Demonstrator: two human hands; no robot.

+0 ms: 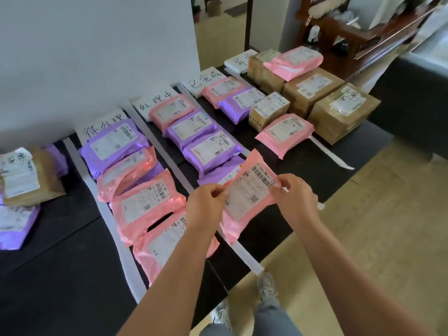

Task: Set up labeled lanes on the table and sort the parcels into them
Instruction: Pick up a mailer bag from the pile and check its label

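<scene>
A black desk (60, 275), seen from above by the person standing at it. At far left sits an unsorted heap: a brown paper parcel (29, 175) on top of purple mailers (14, 224). Next, white tape strips (114, 238) divide the desk into lanes, each headed by a handwritten label sheet (101, 127). The first lane holds purple and pink mailers overlapping in a row. The second holds a pink one and several purple ones. The third holds pink and purple mailers and a small carton (268, 109). The far right lane holds cardboard boxes (339, 112).

The near ends of the first two lanes are crowded with slick, overlapping mailers. A parcel set down there could land across a tape strip, leaving its lane unclear, or slide off the desk's front edge. A misread label would also send it to the wrong lane.

A pink mailer (249, 190) is held up over the near end of the second lane, label facing up. The left hand (206, 204) pinches its left edge between the thumb and curled fingers (219, 191). The right hand (295, 197) pinches the right edge the same way. The mailer spans the gap between the hands, and its lower end droops below them.
</scene>
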